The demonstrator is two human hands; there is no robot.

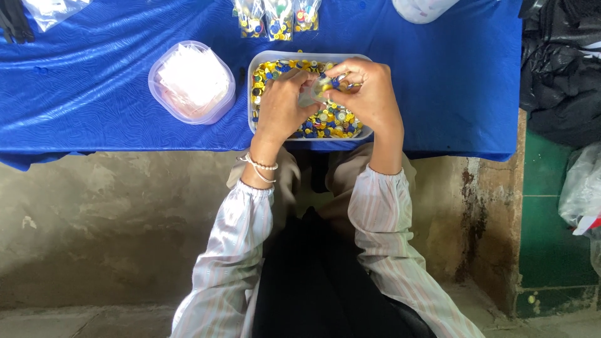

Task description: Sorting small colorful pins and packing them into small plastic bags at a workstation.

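Both hands hover over a clear rectangular tub full of small yellow, blue and white buttons. My left hand and my right hand together pinch a small clear plastic bag between their fingertips, just above the buttons. The bag seems to hold a few buttons. My palms cover much of the tub's middle.
A round clear tub of white bags stands left of the button tub on the blue cloth. Filled little bags lie at the far edge. Black plastic sacks sit at the right, a concrete floor below.
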